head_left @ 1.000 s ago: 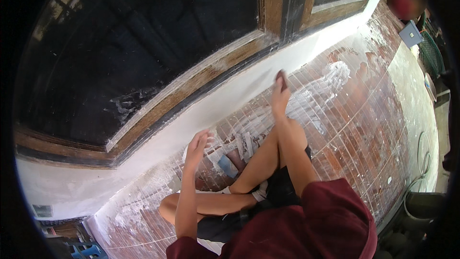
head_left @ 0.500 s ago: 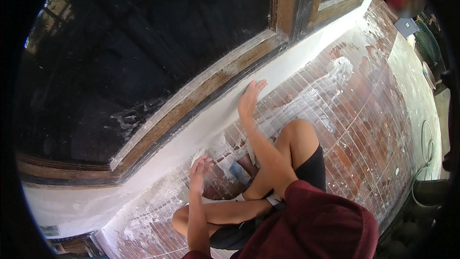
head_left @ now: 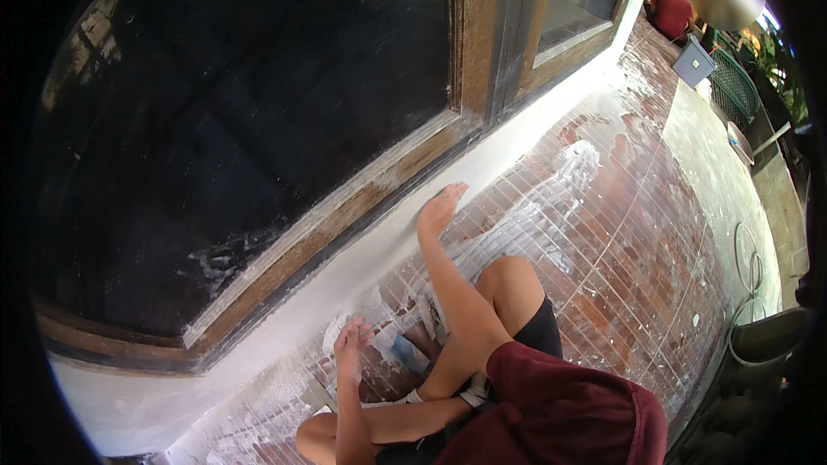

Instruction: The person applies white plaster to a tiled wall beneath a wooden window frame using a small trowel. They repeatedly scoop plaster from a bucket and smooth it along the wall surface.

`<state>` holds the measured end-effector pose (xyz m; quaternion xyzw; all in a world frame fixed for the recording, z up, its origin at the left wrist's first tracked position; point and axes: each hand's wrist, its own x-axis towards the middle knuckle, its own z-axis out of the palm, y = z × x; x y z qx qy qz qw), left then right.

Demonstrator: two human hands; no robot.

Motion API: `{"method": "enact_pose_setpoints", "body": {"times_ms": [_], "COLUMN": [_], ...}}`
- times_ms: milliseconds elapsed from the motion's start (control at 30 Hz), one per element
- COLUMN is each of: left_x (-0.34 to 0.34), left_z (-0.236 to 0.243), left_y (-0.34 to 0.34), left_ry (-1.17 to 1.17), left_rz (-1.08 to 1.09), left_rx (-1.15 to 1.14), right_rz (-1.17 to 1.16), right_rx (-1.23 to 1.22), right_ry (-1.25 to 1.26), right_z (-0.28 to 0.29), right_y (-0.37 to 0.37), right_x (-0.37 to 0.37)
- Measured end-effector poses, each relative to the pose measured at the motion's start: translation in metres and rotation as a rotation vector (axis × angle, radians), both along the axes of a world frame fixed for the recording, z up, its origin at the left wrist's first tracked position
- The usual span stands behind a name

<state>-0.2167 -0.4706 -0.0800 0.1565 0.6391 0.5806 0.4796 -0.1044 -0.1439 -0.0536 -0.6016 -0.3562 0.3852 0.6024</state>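
My right hand (head_left: 438, 207) is against the low white wall (head_left: 491, 159) below the dark-glazed wooden frame (head_left: 413, 151), fingers together over something mostly hidden that I cannot make out. My left hand (head_left: 351, 336) is raised above the tiles near the wall's foot, fingers apart and loosely bent, with nothing clear in them. Beneath and just right of it lie pale scraps and a blue piece (head_left: 405, 353), between my bent legs and the wall. White smears (head_left: 573, 168) cover parts of the reddish tiled floor.
At the far upper right a person in red (head_left: 670, 13) is bent low beside a grey box (head_left: 693, 63). Green mesh (head_left: 732, 86), a round pan (head_left: 739, 142), a coiled hose (head_left: 745, 267) and a dark container (head_left: 767, 336) line the right side.
My right hand, which showed a small brown block a second ago, has moved left and down onto the wall, the block now hidden. My left hand sits lower; the view has shifted.
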Motion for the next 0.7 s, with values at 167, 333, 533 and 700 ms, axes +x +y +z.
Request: {"method": "enact_pose_setpoints", "body": {"times_ms": [167,333,533,700], "left_x": [-0.004,-0.001,-0.003,-0.003], "left_z": [-0.004,-0.006,0.000,-0.004], "left_y": [0.002,0.003,-0.004,0.001], "left_ry": [-0.018,-0.024,-0.010,0.024], "left_rz": [0.017,-0.002,0.030,0.010], "left_rx": [-0.014,-0.036,-0.045,-0.018], "right_rz": [-0.047,-0.106,-0.082,0.008], "right_rx": [-0.082,-0.031,-0.065,-0.059], "right_ry": [0.078,0.156,0.104,0.019], "right_z": [-0.006,-0.019,-0.027,-0.042], "right_y": [0.026,0.034,0.031,-0.029], "right_x": [0.017,0.014,0.014,-0.024]}}
